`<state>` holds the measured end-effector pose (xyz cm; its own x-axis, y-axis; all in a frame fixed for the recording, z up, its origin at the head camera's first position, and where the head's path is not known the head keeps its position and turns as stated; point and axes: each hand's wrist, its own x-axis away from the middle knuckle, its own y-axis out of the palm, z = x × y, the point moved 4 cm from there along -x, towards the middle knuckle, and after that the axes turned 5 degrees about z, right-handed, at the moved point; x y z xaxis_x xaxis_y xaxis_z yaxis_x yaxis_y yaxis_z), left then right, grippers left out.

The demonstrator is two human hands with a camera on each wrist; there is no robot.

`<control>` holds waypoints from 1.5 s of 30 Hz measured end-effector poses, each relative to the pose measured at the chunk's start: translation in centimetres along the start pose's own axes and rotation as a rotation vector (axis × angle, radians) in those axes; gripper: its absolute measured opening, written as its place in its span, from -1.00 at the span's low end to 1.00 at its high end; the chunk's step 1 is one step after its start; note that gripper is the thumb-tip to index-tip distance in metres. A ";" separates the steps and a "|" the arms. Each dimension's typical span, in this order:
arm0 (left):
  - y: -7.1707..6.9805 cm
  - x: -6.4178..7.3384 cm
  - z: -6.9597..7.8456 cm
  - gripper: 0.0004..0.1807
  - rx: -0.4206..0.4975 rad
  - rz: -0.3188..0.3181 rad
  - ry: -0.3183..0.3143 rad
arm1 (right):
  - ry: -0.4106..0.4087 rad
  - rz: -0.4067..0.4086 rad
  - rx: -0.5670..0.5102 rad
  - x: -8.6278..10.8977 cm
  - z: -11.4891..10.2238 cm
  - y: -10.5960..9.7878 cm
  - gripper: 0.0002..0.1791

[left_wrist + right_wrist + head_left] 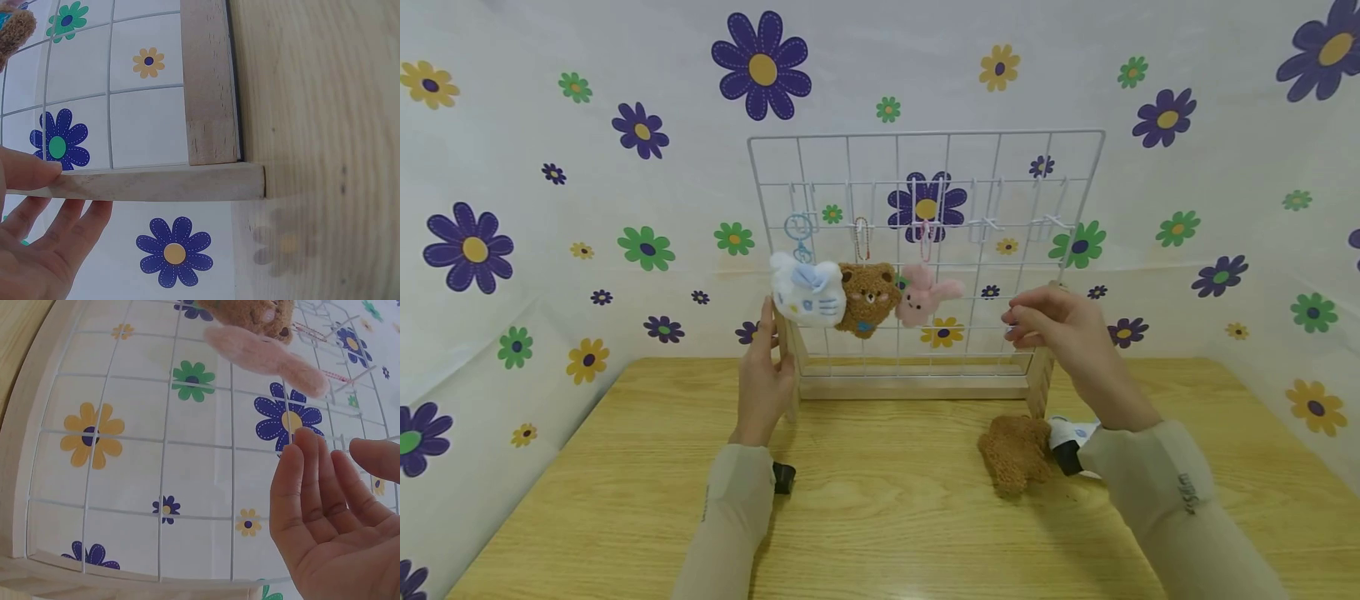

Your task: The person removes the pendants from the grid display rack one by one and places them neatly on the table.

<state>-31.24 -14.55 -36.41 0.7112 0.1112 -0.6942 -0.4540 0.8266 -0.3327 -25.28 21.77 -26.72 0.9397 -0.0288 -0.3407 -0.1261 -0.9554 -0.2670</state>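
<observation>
My left hand [763, 383] holds the left wooden side post [162, 183] of a white wire grid rack [925, 134], thumb on one side and fingers on the other. From hooks on the rack hang a white cat plush keychain [808, 293], a brown bear plush keychain [867, 302] and a pink long-eared plush keychain [917, 304]. In front of the rack's right side, my right hand [1067, 329] is raised with its fingers loosely bent. The right wrist view shows nothing between those fingers [287, 487].
A brown plush [1011, 454] lies on the wooden table [880, 517] near the rack's right foot. Beside it is a white item with blue marks [1071, 431], partly hidden by the right sleeve. White hooks [1052, 220] stick out at the upper right. A flower-print cloth [685, 67] stands behind.
</observation>
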 end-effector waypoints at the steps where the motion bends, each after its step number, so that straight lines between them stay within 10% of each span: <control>1: 0.0 0.0 0.1 -0.04 -0.001 0.001 0.006 | -0.011 0.006 -0.004 -0.1 -0.1 0.1 -0.73; 45: -0.1 0.1 0.1 -0.05 -0.006 -0.011 0.006 | -0.053 0.015 -0.032 -2.5 -4.1 3.9 -0.69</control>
<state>-31.05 -14.53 -36.42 0.7129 0.0989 -0.6942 -0.4496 0.8242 -0.3442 -26.78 16.89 -23.24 0.9196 -0.0288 -0.3918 -0.1293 -0.9639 -0.2328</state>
